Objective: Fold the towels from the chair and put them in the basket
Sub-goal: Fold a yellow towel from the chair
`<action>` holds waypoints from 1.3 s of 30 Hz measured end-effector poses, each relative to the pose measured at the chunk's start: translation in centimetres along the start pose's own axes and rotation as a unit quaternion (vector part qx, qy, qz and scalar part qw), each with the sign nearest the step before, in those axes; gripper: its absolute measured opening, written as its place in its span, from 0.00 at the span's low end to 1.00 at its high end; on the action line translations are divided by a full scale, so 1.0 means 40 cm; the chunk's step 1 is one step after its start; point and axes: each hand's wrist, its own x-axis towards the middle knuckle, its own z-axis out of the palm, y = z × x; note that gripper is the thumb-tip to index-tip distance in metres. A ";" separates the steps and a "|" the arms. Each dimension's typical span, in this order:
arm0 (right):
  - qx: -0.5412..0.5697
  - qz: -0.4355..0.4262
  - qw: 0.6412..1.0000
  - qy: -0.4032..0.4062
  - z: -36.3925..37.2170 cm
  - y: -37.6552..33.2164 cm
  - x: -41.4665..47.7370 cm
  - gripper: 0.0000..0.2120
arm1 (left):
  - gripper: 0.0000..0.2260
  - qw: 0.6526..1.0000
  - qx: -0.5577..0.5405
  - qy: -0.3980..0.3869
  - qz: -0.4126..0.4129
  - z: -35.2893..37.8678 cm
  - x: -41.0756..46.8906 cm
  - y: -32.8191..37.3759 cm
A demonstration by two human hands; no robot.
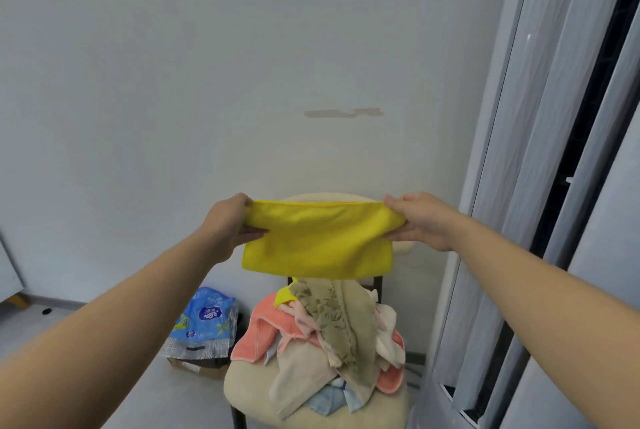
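The left hand [230, 220] at 9 o'clock and the right hand [419, 220] at 3 are pinching the doubled yellow towel [318, 241] by its top corners, above the pile [332, 331] on the chair [311, 408] at 6 o'clock. A loosening pinch is risking the layers sliding apart and dropping onto that pile.

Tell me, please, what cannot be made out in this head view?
The basket: outside the head view.
The chair back: mostly behind the yellow towel.
The towel pile: lower towels covered by upper ones, so no count.
The left hand and right hand: some fingers hidden behind the yellow towel.
The blue package: print too small to read.
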 end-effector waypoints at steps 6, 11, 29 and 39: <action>0.073 -0.011 0.986 0.151 0.036 0.054 0.020 0.08 | 0.13 0.999 -0.005 -0.017 -0.042 -0.016 0.029 -0.035; 0.019 0.085 0.984 0.157 0.053 0.116 0.036 0.12 | 0.14 0.988 0.109 -0.044 -0.098 -0.020 0.044 -0.101; 0.132 0.174 0.976 -0.009 0.061 0.094 0.004 0.27 | 0.24 0.980 0.107 -0.114 -0.123 -0.044 0.037 -0.103; 0.092 0.216 0.972 -0.005 0.065 0.103 0.003 0.06 | 0.27 0.985 0.092 -0.064 -0.132 -0.059 0.027 -0.105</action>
